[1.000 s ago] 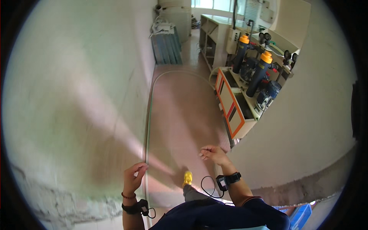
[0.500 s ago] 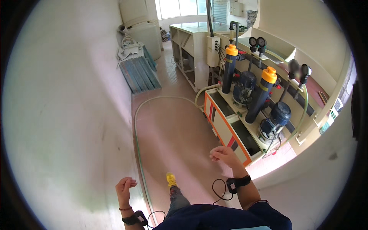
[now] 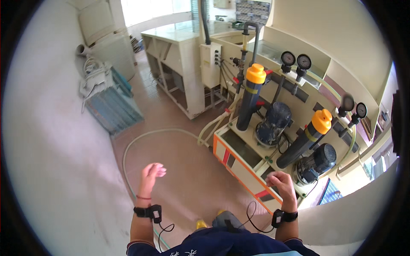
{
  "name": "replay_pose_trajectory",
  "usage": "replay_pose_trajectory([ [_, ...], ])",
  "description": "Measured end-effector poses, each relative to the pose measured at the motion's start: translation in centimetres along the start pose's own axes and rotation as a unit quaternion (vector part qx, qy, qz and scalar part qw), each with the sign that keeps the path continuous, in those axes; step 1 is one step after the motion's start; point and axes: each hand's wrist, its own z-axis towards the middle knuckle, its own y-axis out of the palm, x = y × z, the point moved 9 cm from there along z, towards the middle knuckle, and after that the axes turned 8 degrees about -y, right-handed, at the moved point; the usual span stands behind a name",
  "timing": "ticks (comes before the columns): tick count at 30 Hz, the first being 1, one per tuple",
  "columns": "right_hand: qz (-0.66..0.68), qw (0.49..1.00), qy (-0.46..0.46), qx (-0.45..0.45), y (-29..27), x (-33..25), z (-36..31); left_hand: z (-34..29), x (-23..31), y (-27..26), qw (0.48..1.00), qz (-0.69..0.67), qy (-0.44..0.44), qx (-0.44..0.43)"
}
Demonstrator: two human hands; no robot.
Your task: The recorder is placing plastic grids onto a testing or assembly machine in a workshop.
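Observation:
My left hand (image 3: 153,172) is raised over the floor, its fingers loosely curled in, with nothing seen in them. A red band and a black strap with a small device ring that wrist. My right hand (image 3: 281,182) is curled too and seems empty; it appears in front of the near end of a cream tank (image 3: 239,170) with orange edging. On the tank stand two dark filter cylinders with yellow caps, the far one (image 3: 249,100) and the near one (image 3: 302,145), and two dark motor pumps, far (image 3: 273,123) and near (image 3: 316,164).
Pressure gauges (image 3: 303,62) rise behind the pumps. A hose (image 3: 124,160) loops across the reddish floor. Grey-blue panels (image 3: 112,102) lean by the left wall (image 3: 64,170). Further off stand a pale open-framed cabinet (image 3: 192,64) and a control box (image 3: 210,64). A blue grate (image 3: 331,192) lies at right.
I have stepped forward, so the tank and pumps look nearer and the view has turned right. My left hand has risen; my right hand now appears further right, before the tank.

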Motion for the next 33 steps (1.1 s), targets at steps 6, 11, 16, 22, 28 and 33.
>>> replay_pose_trajectory([
  [6, -0.026, 0.991, -0.027, 0.126, -5.0, -0.2, 7.3, 19.5, 0.4, 13.6, 0.982, -0.082, -0.048, -0.164],
  [11, 0.034, 0.975, -0.063, 0.213, -6.5, 0.1, 12.2, 32.1, 0.7, 22.7, 0.95, -0.167, -0.124, -0.232],
  [16, -0.036, 0.959, -0.055, 0.276, -7.7, -1.4, 14.5, 41.7, 0.3, 30.1, 0.913, -0.18, -0.193, -0.311],
  [22, -0.047, 0.869, -0.089, 0.484, -7.4, -0.5, 10.0, 53.4, -3.8, 39.4, 0.889, -0.134, -0.278, -0.337],
  [28, -0.076, 0.761, -0.056, 0.642, -0.8, 1.6, 4.5, 61.0, -6.5, 47.7, 0.844, -0.168, -0.333, -0.384],
  [33, -0.113, 0.737, -0.055, 0.664, 5.6, -0.3, 6.9, 62.8, -8.6, 51.1, 0.808, -0.15, -0.381, -0.424],
])
